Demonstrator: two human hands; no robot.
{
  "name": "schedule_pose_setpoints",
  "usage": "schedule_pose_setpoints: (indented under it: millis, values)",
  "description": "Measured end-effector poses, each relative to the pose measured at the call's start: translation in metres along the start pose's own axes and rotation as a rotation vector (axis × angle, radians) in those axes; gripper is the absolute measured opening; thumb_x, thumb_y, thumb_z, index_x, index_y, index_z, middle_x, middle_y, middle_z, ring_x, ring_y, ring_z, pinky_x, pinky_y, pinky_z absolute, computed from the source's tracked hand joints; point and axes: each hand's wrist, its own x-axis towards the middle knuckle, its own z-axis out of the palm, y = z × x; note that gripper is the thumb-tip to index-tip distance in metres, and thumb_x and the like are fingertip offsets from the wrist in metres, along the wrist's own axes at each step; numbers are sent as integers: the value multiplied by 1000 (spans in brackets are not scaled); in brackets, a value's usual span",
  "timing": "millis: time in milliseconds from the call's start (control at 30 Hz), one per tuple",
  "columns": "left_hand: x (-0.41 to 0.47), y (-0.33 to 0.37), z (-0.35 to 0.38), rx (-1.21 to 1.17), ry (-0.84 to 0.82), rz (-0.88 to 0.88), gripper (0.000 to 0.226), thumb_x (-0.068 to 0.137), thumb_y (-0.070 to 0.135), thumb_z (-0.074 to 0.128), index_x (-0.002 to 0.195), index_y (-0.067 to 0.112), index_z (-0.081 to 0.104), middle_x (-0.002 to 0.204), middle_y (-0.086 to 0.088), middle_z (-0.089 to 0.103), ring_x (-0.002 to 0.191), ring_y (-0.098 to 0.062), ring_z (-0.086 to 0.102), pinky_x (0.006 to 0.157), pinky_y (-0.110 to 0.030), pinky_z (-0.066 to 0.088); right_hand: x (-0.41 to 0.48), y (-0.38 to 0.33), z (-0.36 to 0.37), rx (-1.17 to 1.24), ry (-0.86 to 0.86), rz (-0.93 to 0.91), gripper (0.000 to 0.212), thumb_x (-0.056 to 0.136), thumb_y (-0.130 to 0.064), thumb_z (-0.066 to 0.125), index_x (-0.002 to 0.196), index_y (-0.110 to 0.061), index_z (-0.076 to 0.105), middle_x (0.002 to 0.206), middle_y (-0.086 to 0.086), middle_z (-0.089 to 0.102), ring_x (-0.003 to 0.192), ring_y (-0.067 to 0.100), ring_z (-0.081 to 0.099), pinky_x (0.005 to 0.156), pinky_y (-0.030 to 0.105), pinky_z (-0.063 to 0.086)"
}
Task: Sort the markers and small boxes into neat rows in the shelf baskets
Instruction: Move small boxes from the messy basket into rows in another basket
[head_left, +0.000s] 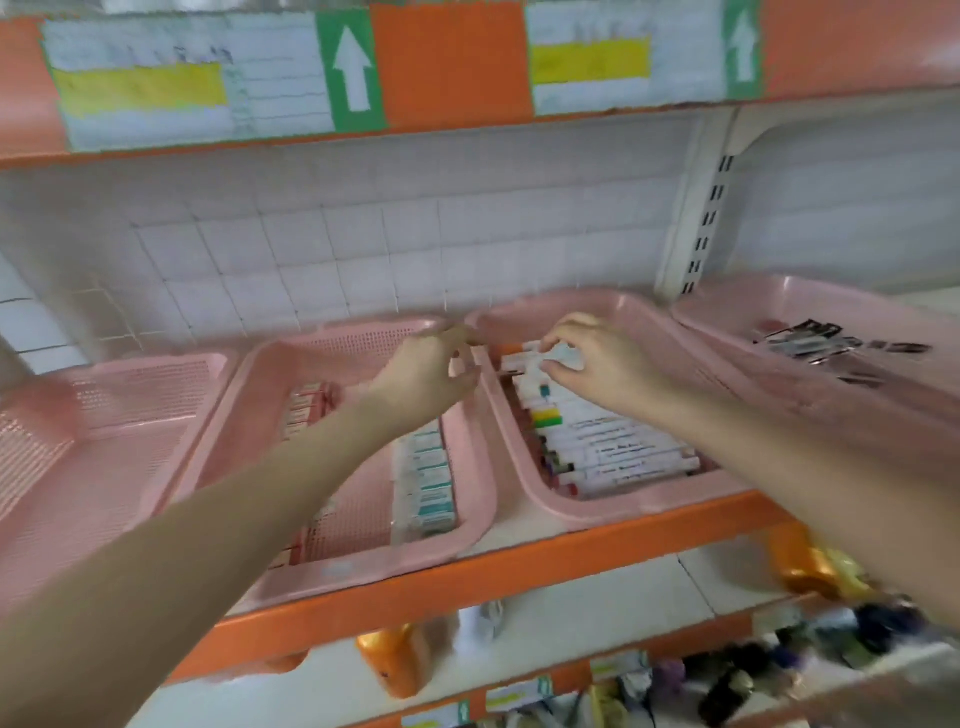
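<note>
in the marker basket (613, 512), right hand (602, 364) pinches a marker (565, 356) — left hand (421, 374) curled at its rim, grip unclear; small boxes (428, 478) alongside.

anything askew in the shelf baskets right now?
Yes: the dark, thin items in the far-right pink plastic basket lie in a loose criss-crossed heap, while the white markers in the neighbouring pink basket sit in a row.
</note>
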Motion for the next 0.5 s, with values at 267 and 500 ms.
schedule_pose_setpoints:
  millis: [267, 500]
  values:
    - [77, 120, 86, -104, -118, 261, 37, 85, 8, 59, 123, 14, 60, 126, -5, 59, 113, -22, 55, 90, -20, 35, -80, 113, -90, -157, 59, 269, 22, 86, -21, 64, 103, -8, 69, 109, 7, 63, 104, 22, 57, 91, 28, 40]
    - [128, 222, 148, -137, -186, 444, 36, 87, 10, 59, 123, 11, 59, 127, -7, 59, 115, -23, 54, 92, -17, 29, -145, 208, -156, -160, 147, 543, 21, 86, -19, 65, 105, -12, 67, 113, 7, 61, 104, 21, 58, 93, 27, 40]
